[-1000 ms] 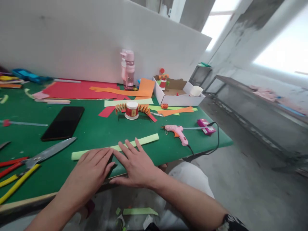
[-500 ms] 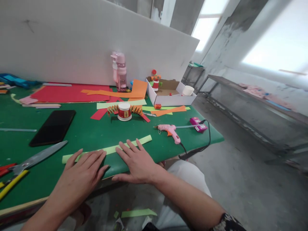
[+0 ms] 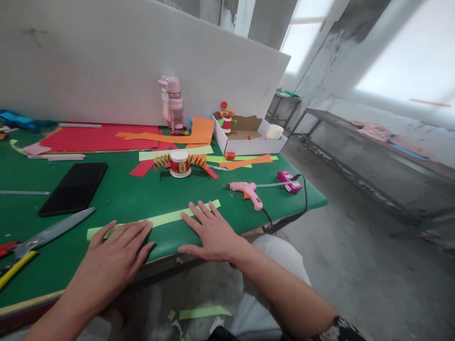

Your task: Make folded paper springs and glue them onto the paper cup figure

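A light green paper strip (image 3: 167,218) lies lengthwise near the front edge of the green table. Across its left part rests my left hand (image 3: 119,248), flat with the fingers stretched out. My right hand (image 3: 215,234) presses flat on the strip's right part, fingers spread and thumb out to the side. Beyond the strip stands a red and white paper cup (image 3: 180,164) with orange folded-paper arms on both sides. To the right of it lies a pink glue gun (image 3: 248,190), a glue stick showing at its back. Large scissors (image 3: 53,234) lie open left of my left hand.
A black phone (image 3: 73,188) is at the left. Red sheets (image 3: 88,142) and orange paper (image 3: 202,130) lie farther back by a pink bottle (image 3: 174,104). A white box (image 3: 252,146) holds a small paper figure. A purple box (image 3: 289,182) sits near the right edge.
My right hand has slid right along the strip, toward its right end, baring more of the middle. My left hand keeps its place on the strip. The view has shifted slightly.
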